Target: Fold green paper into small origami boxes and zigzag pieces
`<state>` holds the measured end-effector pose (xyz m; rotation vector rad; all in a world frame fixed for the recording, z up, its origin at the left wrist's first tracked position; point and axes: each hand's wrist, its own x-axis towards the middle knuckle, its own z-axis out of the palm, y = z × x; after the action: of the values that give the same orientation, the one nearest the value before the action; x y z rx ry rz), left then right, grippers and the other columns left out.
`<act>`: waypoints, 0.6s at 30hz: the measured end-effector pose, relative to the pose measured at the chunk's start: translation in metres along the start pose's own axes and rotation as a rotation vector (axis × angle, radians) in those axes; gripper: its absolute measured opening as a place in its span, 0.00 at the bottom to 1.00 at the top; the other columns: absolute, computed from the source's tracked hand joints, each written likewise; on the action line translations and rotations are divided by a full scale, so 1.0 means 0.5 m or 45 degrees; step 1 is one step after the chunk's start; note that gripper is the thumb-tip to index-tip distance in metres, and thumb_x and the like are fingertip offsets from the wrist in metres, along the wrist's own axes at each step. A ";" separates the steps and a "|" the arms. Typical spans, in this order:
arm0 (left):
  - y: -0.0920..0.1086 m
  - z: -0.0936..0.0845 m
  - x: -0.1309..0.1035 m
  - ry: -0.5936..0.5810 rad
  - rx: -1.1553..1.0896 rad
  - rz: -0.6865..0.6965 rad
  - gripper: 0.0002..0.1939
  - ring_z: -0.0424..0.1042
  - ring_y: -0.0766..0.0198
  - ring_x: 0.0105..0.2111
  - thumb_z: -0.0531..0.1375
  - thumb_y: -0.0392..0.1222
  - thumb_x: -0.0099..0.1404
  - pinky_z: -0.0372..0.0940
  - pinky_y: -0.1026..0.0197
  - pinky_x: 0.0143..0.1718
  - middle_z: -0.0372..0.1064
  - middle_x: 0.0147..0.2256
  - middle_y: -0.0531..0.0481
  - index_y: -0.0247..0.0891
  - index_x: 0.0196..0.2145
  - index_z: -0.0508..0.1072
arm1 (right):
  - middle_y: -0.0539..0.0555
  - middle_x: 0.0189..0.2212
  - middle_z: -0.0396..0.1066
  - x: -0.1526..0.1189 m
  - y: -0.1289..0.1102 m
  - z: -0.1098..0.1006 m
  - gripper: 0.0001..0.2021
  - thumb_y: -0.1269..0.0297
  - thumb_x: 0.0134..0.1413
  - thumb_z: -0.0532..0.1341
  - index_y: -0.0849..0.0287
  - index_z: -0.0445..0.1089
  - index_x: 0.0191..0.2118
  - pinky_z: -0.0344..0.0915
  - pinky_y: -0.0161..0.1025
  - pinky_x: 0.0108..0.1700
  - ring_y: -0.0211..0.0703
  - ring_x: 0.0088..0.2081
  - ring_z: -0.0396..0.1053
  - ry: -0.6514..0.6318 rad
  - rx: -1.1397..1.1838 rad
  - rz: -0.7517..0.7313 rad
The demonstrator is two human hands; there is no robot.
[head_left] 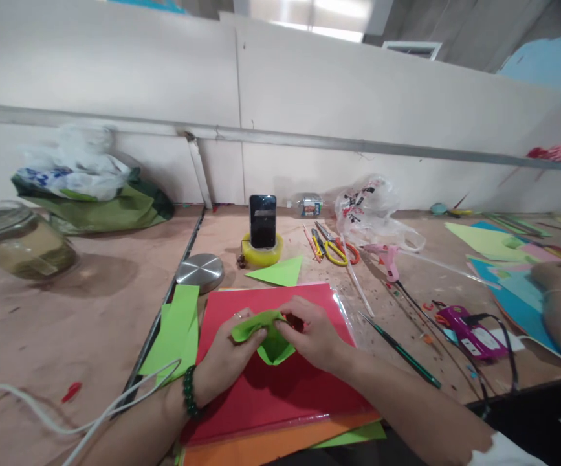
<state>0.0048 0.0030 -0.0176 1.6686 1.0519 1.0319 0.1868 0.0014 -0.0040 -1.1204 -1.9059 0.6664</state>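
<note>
A piece of bright green paper point(276, 346), bent into a curved, folded shape, is held up between both hands. My left hand point(229, 353) pinches its left part, thumb on the near side. My right hand point(312, 330) pinches its upper right edge between thumb and fingers. Under the hands lies a stack of coloured paper with a red sheet point(290, 414) on top, partly in clear plastic. Green paper strips point(178, 330) lie left of the stack, and a green triangular paper piece point(280, 270) lies beyond it.
A phone point(263, 221) stands upright on a yellow tape roll point(263, 255). Scissors point(334, 251), a pink glue gun point(387, 257), tweezers point(401, 353) and a purple power strip point(477, 333) lie to the right. A glass jar point(18, 243) stands left. Another person's hand point(559, 278) is far right.
</note>
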 end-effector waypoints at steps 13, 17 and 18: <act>0.008 -0.017 0.011 0.083 -0.018 -0.113 0.07 0.70 0.57 0.35 0.58 0.40 0.55 0.65 0.56 0.42 0.71 0.29 0.50 0.38 0.28 0.75 | 0.55 0.36 0.70 -0.013 -0.006 -0.007 0.08 0.72 0.56 0.56 0.58 0.70 0.38 0.68 0.33 0.32 0.37 0.32 0.69 0.009 0.059 -0.262; 0.010 -0.017 0.010 0.018 -0.098 -0.143 0.09 0.71 0.57 0.37 0.58 0.42 0.57 0.66 0.56 0.43 0.74 0.33 0.48 0.38 0.31 0.76 | 0.51 0.29 0.65 -0.011 -0.006 -0.006 0.09 0.74 0.54 0.55 0.58 0.70 0.37 0.65 0.30 0.28 0.35 0.28 0.66 0.074 0.018 -0.293; 0.010 -0.017 0.010 0.018 -0.105 -0.144 0.09 0.71 0.58 0.36 0.58 0.43 0.57 0.66 0.57 0.42 0.73 0.33 0.48 0.38 0.31 0.77 | 0.50 0.28 0.64 -0.011 -0.007 -0.006 0.09 0.75 0.53 0.55 0.58 0.70 0.37 0.64 0.30 0.27 0.34 0.27 0.64 0.090 0.015 -0.298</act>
<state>-0.0005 0.0083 -0.0098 1.5200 1.0857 1.0016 0.1893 -0.0051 -0.0017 -0.8836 -1.9317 0.5004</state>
